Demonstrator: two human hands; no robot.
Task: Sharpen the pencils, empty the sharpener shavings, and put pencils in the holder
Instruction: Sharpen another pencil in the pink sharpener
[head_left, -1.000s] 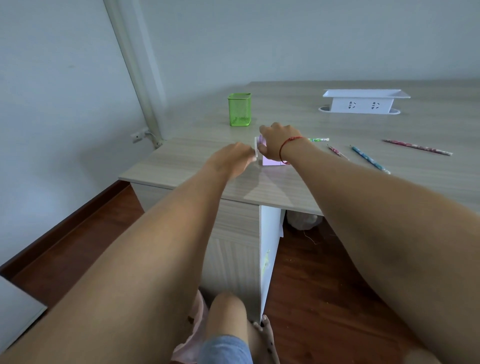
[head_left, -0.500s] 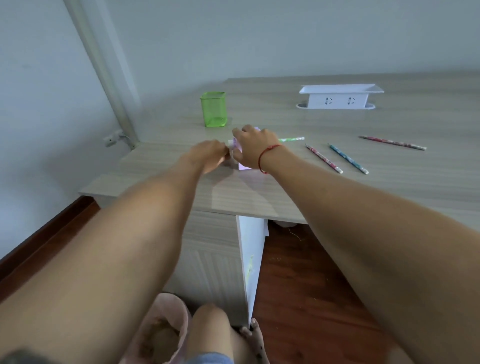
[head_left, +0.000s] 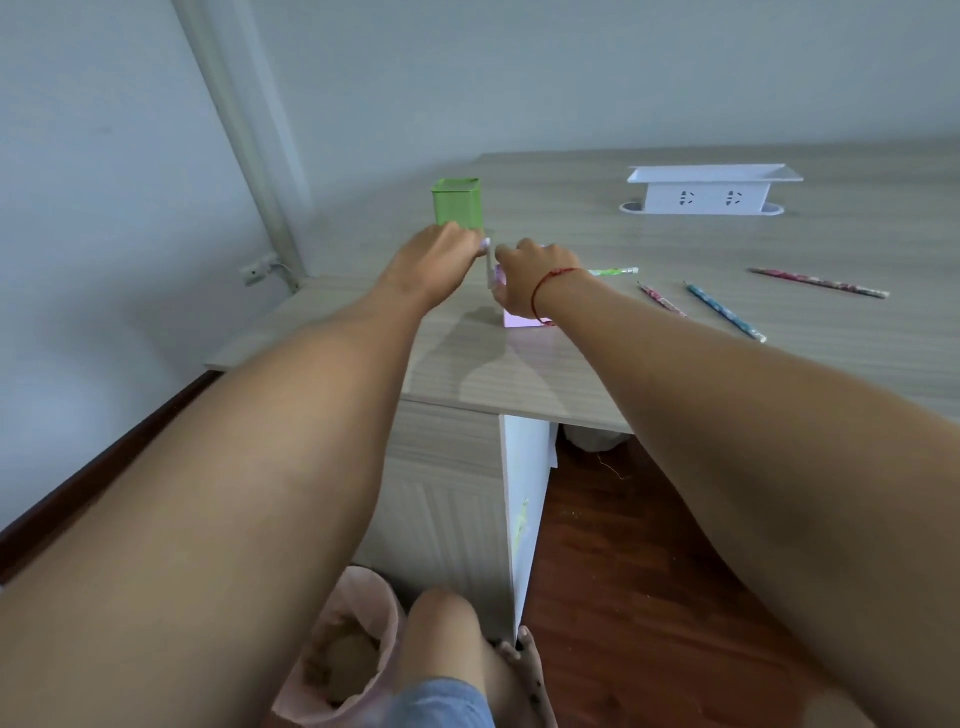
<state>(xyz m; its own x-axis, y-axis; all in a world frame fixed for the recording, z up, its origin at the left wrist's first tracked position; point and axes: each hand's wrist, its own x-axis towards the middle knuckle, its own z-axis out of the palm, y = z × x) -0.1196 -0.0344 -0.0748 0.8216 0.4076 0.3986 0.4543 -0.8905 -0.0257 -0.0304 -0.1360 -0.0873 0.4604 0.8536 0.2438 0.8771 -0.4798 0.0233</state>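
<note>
- I'm pinning the sharpener (head_left: 519, 321) under my curled right hand (head_left: 535, 278)
- My left hand (head_left: 441, 254) is pinching its crank (head_left: 490, 266), just leftward
- The pencil (head_left: 613, 271) is sticking out level to the right, beyond my right hand

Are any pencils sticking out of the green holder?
No, nothing rises above the rim of the green holder, which stands upright on the desk.

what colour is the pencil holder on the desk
The holder is bright green; the head view shows it plainly.
</note>
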